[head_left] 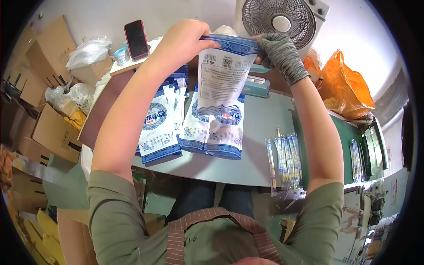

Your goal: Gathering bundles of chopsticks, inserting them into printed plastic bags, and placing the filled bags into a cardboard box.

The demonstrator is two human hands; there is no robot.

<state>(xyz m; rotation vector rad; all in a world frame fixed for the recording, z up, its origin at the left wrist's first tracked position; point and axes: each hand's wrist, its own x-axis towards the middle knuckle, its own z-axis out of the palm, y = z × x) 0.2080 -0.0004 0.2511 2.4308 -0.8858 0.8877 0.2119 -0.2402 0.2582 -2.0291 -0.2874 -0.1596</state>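
A white plastic pouch (pixel 223 79) with blue patterned bands hangs upright above the far part of the table, its printed back toward me. My left hand (pixel 192 37), bare, pinches the pouch's top edge at the left corner. At the right corner my right hand (pixel 279 54), in a grey knitted glove, grips the same edge; its fingertips are partly hidden. Beneath, two pouches (pixel 224 140) lie side by side on the table. To their left rests a stack of similar pouches (pixel 157 132), fanned at the top. Behind the held pouch is a teal device (pixel 257 87), partly covered.
Several thin wrapped sticks (pixel 289 159) lie right of the pouches, with more sticks (pixel 355 159) farther right on the green surface. An orange bag (pixel 346 86) and a fan (pixel 280 23) stand behind. A phone (pixel 136 39) leans at the back left. Cardboard boxes (pixel 55 132) stand left.
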